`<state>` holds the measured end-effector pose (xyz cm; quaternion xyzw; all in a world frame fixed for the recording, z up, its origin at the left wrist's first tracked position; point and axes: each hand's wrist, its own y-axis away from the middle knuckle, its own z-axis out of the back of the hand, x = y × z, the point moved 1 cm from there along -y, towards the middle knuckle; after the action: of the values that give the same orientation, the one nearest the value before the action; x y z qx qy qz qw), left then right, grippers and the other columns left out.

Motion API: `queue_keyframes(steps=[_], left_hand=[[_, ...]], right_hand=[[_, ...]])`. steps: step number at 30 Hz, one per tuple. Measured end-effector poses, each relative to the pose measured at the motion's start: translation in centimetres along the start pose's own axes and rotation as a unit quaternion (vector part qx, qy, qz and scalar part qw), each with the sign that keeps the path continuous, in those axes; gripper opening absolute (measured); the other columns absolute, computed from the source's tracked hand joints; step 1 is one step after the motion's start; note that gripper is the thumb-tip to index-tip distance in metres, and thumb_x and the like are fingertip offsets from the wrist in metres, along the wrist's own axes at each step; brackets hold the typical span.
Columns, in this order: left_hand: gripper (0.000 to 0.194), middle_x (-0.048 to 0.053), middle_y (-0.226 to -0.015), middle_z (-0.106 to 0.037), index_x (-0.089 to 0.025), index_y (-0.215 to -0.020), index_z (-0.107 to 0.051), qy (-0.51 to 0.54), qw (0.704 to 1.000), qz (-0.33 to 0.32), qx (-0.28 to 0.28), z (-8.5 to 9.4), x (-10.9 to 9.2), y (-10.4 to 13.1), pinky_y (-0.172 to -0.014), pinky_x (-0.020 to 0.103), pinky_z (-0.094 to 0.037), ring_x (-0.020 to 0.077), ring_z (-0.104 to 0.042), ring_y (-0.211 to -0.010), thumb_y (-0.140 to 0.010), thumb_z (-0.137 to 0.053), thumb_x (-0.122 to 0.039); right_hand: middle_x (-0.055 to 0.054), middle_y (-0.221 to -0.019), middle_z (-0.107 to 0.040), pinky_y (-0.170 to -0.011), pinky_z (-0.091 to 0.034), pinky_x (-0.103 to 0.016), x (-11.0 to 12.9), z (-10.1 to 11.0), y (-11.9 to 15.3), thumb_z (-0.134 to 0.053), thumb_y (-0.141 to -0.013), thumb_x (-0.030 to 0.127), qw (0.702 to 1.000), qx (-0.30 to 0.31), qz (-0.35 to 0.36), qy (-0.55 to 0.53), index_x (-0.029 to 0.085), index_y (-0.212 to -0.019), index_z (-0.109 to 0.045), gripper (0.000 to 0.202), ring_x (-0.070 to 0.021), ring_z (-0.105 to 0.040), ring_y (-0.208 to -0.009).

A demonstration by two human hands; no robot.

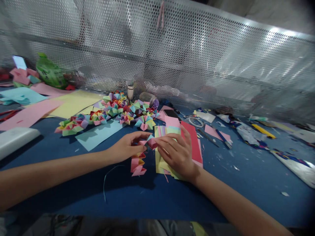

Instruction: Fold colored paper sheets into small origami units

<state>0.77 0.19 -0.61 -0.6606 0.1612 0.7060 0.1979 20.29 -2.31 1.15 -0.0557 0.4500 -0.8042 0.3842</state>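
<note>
A chain of folded paper pieces [137, 165], pink with some yellow and blue, hangs between my two hands above the blue table. My left hand [130, 146] is closed on the chain, its thumb and fingers pinching it from the left. At the chain's right end, the fingertips of my right hand [176, 150] pinch a pink folded piece [152, 143]. Beneath my right hand lies a stack of coloured paper [161, 164], mostly yellow, with a red sheet [193, 141] beside it. My fingers cover part of the chain.
Several finished paper flowers [125, 116] sit behind my hands, near a light blue sheet [99, 134]. A clear jar [147, 97] lies on its side. To the right are a blue cutter [223, 139] and a yellow cutter [263, 131]. A perforated metal panel [172, 59] stands behind.
</note>
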Motion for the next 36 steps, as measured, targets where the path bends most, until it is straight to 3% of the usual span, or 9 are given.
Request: queue_keyframes(steps=[4,9,16,25,36], left_hand=[[0.036,0.008,-0.103,-0.062,-0.014,-0.108,-0.055,-0.016,0.999,-0.036,0.005,0.0,-0.28,-0.11,-0.076,0.029,-0.051,0.0181,-0.06,-0.092,-0.074,-0.065,-0.023],[0.032,0.002,-0.082,-0.064,-0.018,-0.102,-0.055,-0.043,0.998,-0.036,0.007,0.19,-0.25,-0.01,-0.062,0.025,-0.052,0.0142,-0.061,-0.073,-0.075,-0.066,-0.031],[0.026,0.005,-0.088,-0.07,-0.017,-0.099,-0.06,-0.092,0.994,-0.055,-0.005,0.53,-0.3,0.18,-0.068,0.026,-0.053,0.0166,-0.065,-0.078,-0.076,-0.065,-0.029],[0.034,0.008,-0.092,-0.071,-0.014,-0.102,-0.063,-0.051,0.998,-0.041,0.0,0.5,0.01,-0.13,-0.073,0.029,-0.053,0.0194,-0.067,-0.083,-0.074,-0.068,-0.032],[0.031,0.006,-0.092,-0.073,-0.015,-0.102,-0.066,-0.042,0.998,-0.051,-0.007,0.35,-0.13,-0.13,-0.077,0.027,-0.052,0.0181,-0.067,-0.084,-0.075,-0.067,-0.029]], right_hand=[[0.002,-0.084,-0.071,-0.11,-0.022,-0.045,0.32,0.3,-0.22,-0.062,-0.08,0.014,0.999,-0.003,0.037,0.002,0.019,-0.093,-0.065,0.014,-0.0154,-0.06,-0.083],[0.004,-0.087,-0.071,-0.112,-0.02,-0.045,0.61,0.28,0.11,-0.063,-0.08,0.015,0.998,0.005,0.061,-0.003,0.02,-0.097,-0.063,0.018,-0.0138,-0.06,-0.085],[0.005,-0.086,-0.071,-0.112,-0.019,-0.048,0.47,0.13,0.13,-0.062,-0.08,0.015,0.998,0.009,0.063,-0.003,0.021,-0.096,-0.061,0.017,-0.0132,-0.059,-0.084],[0.005,-0.084,-0.069,-0.112,-0.017,-0.05,0.59,0.12,0.03,-0.062,-0.08,0.017,0.996,0.009,0.079,0.035,0.021,-0.094,-0.062,0.014,-0.0133,-0.057,-0.083],[0.001,-0.084,-0.067,-0.112,-0.017,-0.052,0.66,0.44,-0.27,-0.058,-0.083,0.016,0.996,0.023,0.072,0.041,0.023,-0.093,-0.063,0.014,-0.0154,-0.057,-0.083]])
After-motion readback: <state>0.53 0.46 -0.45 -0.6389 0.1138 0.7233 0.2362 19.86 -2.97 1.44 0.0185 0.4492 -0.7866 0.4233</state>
